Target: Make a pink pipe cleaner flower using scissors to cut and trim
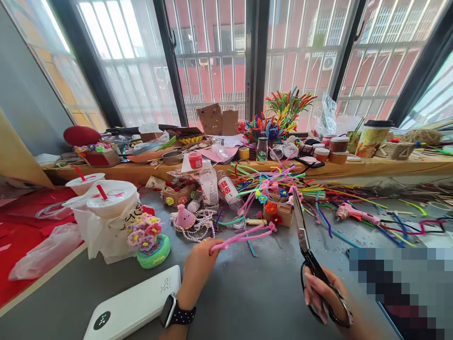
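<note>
My left hand (198, 267), with a dark smartwatch on the wrist, pinches the near end of a few pink pipe cleaners (244, 235) that point right over the grey table. My right hand (323, 295) grips the black handles of a pair of scissors (303, 238). The blades are together and point up and away, just right of the pink stems' tips without touching them.
A white power bank (136, 304) lies near my left wrist. A green base with knitted flowers (150, 241), lidded cups in a bag (106, 198), bottles (209, 186), beads, a pink glue gun (356, 213) and a heap of coloured pipe cleaners (276, 182) crowd the table. The window ledge holds jars and cups.
</note>
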The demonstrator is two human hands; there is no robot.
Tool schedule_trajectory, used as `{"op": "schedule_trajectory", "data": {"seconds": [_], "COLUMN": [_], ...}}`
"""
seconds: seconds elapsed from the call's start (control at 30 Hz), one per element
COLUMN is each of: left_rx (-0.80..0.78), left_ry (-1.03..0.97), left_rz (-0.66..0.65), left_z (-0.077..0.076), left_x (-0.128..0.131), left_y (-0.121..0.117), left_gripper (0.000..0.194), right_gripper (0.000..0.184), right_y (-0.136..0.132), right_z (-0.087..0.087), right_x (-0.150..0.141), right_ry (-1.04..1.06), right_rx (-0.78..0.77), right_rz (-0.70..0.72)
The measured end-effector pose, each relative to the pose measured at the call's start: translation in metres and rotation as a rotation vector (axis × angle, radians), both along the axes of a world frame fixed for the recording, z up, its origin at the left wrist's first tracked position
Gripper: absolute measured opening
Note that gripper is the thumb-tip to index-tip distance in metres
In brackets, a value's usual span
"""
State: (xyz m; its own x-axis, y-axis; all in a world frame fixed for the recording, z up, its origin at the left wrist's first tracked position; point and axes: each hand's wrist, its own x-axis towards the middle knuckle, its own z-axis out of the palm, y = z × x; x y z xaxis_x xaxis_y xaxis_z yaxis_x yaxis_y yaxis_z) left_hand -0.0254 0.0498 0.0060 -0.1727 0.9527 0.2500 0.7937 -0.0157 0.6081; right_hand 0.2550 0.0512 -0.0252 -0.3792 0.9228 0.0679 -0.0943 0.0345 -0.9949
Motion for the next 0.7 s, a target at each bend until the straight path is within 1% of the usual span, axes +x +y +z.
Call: {"op": "schedule_trajectory", "data": {"seconds": [0.03, 0.1, 0.13, 0.17, 0.23, 0.3, 0.33, 0.4, 0.5, 0.57, 0.63, 0.7], "left_rx": [-0.005, 0.073, 0.124, 0.179, 0.261, 0.293, 0.290, 0.284, 0.380, 0.383, 0.328, 0.267], "left_ry": [0.042, 0.061, 0.039, -0.004, -0.138, -0.298, -0.369, -0.477, -0.557, -0.601, -0.652, -0.689], "left_rz": [0.049, 0.186, 0.202, 0.194, 0.102, 0.001, -0.029, -0.043, 0.031, 0.048, 0.023, -0.060], "left_z": [-0.002, -0.006, -0.008, -0.009, -0.009, -0.006, -0.003, 0.003, 0.010, 0.010, 0.008, 0.007], "left_x": [0.000, 0.002, 0.004, 0.005, 0.009, 0.011, 0.011, 0.011, 0.008, 0.006, 0.006, 0.008], "left_y": [0.000, 0.000, 0.000, 0.000, 0.001, 0.001, 0.001, 0.000, -0.005, -0.007, -0.008, -0.008], "left_gripper": [0.022, 0.040, 0.046, 0.047, 0.040, 0.041, 0.042, 0.041, 0.035, 0.033, 0.033, 0.032], "right_gripper": [0.034, 0.034, 0.034, 0.034, 0.032, 0.031, 0.031, 0.031, 0.030, 0.030, 0.030, 0.031], "right_y": [0.000, 0.000, 0.000, 0.000, -0.001, -0.002, -0.003, -0.005, -0.008, -0.009, -0.008, -0.007], "right_z": [0.000, -0.001, -0.002, -0.002, -0.002, 0.001, 0.002, 0.004, 0.005, 0.005, 0.005, 0.004], "right_x": [0.001, 0.000, -0.001, -0.003, -0.006, -0.007, -0.007, -0.006, -0.004, -0.004, -0.004, -0.005], "right_ry": [-0.055, -0.137, -0.154, -0.158, -0.137, -0.094, -0.068, -0.025, -0.028, -0.058, -0.066, -0.049], "right_rx": [-0.005, -0.024, -0.037, -0.049, -0.047, -0.022, -0.008, 0.012, 0.035, 0.048, 0.050, 0.031], "right_rz": [0.001, 0.016, 0.028, 0.049, 0.109, 0.178, 0.207, 0.246, 0.269, 0.265, 0.272, 0.287]}}
